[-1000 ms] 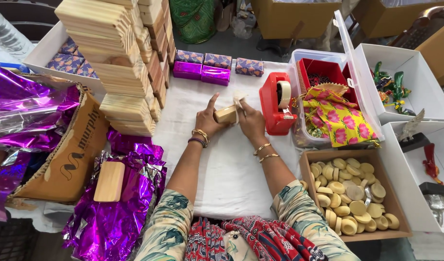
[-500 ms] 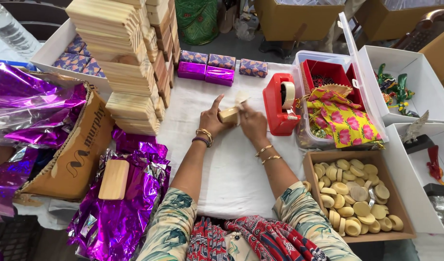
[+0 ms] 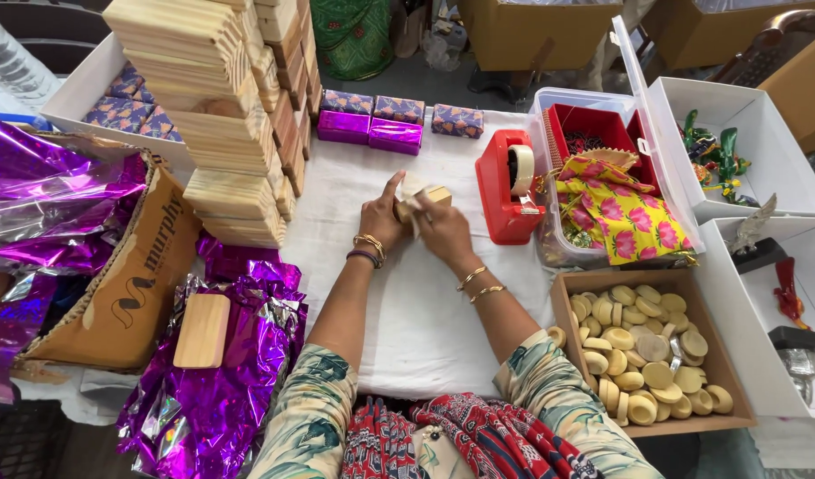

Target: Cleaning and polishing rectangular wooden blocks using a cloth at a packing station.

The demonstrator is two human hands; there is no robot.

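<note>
Head view, looking down on a table covered in white cloth [image 3: 425,328]: both hands meet over a small wooden block [image 3: 423,200] near the middle of the table, just left of a red tape dispenser [image 3: 507,188]. Much of the block is hidden — the left hand [image 3: 380,220] covers its near left side and the right hand [image 3: 441,229] its near right side, so only the pale top and far corner show. A scrap of clear or whitish wrap seems to lie over it, though it is hard to make out. The block's long axis appears to run roughly left to right, tilted a little away from the person; its full length cannot be judged.

The left hand's fingers are curled on the block with the forefinger raised and pointing away. The right hand's fingers are bent and pressed together on the block's top edge.

To the left rises a tall stack of wooden blocks [image 3: 221,133], cut off at the top edge. One more wooden piece [image 3: 202,330] lies on crumpled purple foil [image 3: 221,390]. Wrapped purple boxes [image 3: 370,127] sit in a row beyond the hands — a cardboard tray of round discs [image 3: 642,355] lies at right.
</note>
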